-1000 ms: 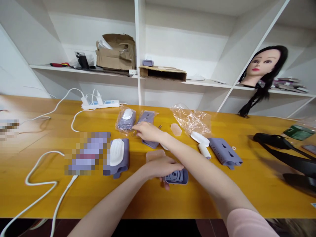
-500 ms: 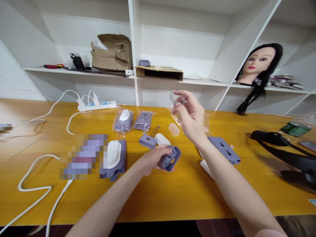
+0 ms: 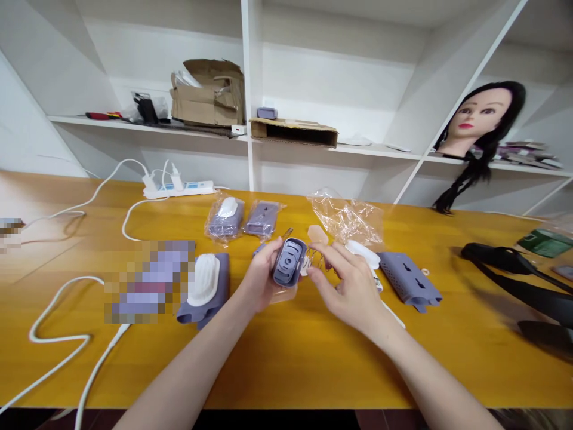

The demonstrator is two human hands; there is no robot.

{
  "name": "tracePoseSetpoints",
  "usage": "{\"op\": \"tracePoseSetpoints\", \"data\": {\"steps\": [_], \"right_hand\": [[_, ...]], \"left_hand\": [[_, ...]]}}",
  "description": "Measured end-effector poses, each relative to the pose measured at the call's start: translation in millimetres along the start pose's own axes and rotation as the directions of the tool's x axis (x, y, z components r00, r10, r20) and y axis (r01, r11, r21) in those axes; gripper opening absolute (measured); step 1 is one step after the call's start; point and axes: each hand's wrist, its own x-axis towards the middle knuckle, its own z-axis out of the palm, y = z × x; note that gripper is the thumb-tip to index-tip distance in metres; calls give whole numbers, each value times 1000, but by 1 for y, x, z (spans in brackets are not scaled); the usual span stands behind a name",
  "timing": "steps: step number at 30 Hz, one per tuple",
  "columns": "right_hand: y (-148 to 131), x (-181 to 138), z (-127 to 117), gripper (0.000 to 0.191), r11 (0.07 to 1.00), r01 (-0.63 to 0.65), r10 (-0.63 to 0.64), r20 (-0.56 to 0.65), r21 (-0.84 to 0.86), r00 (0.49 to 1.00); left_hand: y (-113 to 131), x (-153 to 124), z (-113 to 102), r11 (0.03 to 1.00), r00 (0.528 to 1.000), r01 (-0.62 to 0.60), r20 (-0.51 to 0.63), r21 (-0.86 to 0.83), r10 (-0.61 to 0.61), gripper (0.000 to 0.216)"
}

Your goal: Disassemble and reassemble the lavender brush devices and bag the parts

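Note:
My left hand (image 3: 259,279) is closed round a small purple plastic housing (image 3: 289,263), its hollow side with moulded ribs turned up towards me. Just right of it, a thin metal coil spring (image 3: 317,258) sits between the fingertips of my right hand (image 3: 353,289), close to the housing's rim; whether they touch I cannot tell. Behind the right hand lies a white oval part (image 3: 364,254), partly covered by the fingers. A pale translucent piece (image 3: 317,233) rests beyond the spring. To the right lies a purple perforated shell (image 3: 408,279) with two slots.
At the left stands a purple unit with a ribbed white top (image 3: 204,283), beside a pixelated purple item (image 3: 154,280). Two bagged purple units (image 3: 224,218) and crumpled clear plastic (image 3: 349,218) lie farther back. A power strip (image 3: 179,189) and black straps (image 3: 505,263) flank the desk.
My right hand has come down and towards me with the spring, from above the desk to beside the housing. My left hand has raised the housing slightly and turned its hollow side towards me.

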Motion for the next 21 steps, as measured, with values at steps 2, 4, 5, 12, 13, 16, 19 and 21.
{"op": "tracePoseSetpoints", "data": {"steps": [2,4,5,12,13,16,19,21], "right_hand": [[-3,-1,2,37,998,-2,-1,-50,-66,999],[-4,-2,6,31,998,-33,27,-98,-62,995],[-4,-3,9,23,998,-49,42,-120,-48,992],[-10,-3,29,7,967,-35,5,-117,-253,993],[-11,-4,30,9,951,-31,-1,-102,-308,995],[-15,-6,29,13,917,-21,5,-42,-399,999],[-18,-5,25,10,919,-34,56,44,-393,997],[-19,-4,22,11,927,-45,91,108,-373,990]], "left_hand": [[-1,0,0,1000,1000,-13,-11,-13,13,35],[-3,0,1,1000,1000,-23,2,-19,23,37],[-4,1,1,999,999,-31,9,-18,31,37],[-20,1,6,999,998,-43,-50,-8,42,27],[-22,1,6,1000,998,-29,-56,-4,29,27],[-23,0,6,1000,998,-9,-66,8,9,28],[-22,-1,6,1000,998,-21,-53,21,22,28],[-21,-2,7,998,998,-40,-46,43,42,26]]}}
